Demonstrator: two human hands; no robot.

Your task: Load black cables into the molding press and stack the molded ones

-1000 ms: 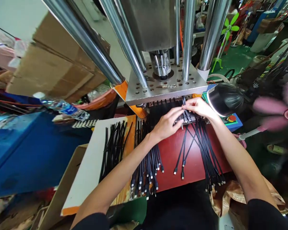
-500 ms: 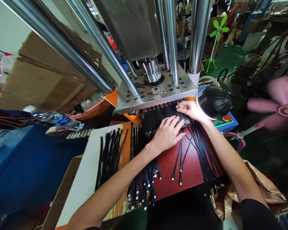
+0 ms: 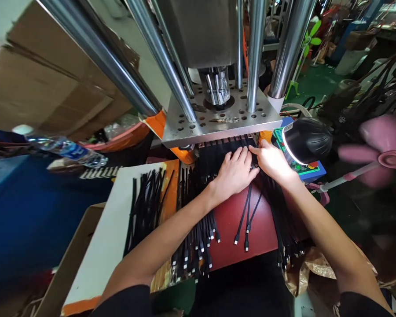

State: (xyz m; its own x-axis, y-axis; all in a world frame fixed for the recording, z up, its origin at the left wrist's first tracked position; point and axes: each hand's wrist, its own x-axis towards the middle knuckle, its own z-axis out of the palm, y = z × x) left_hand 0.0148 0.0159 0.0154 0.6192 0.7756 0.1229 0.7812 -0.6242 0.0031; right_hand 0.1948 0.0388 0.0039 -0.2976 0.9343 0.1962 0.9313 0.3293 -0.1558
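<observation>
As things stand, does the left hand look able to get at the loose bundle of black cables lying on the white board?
Probably yes. The left hand rests flat on the cable fixture, and the cable bundle lies uncovered on the white board to its left, with nothing between.

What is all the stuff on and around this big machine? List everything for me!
black cables: many, black, lying on the red table under the hands
loose cable bundle: one pile, black, on the white board at left
white board: one, white, left of the red table
red table: one, red, in front of the machine
metal plate: one, silver with holes, above the cable fixture
steel columns: several, shiny silver, rising from the plate
lamp: one, black, right of the hands
water bottle: one, clear with blue label, far left
fan: one, pink, right edge, blurred
cardboard boxes: several, brown, upper left
left hand: one, flat on the cables
right hand: one, on the cables beside the left
</observation>
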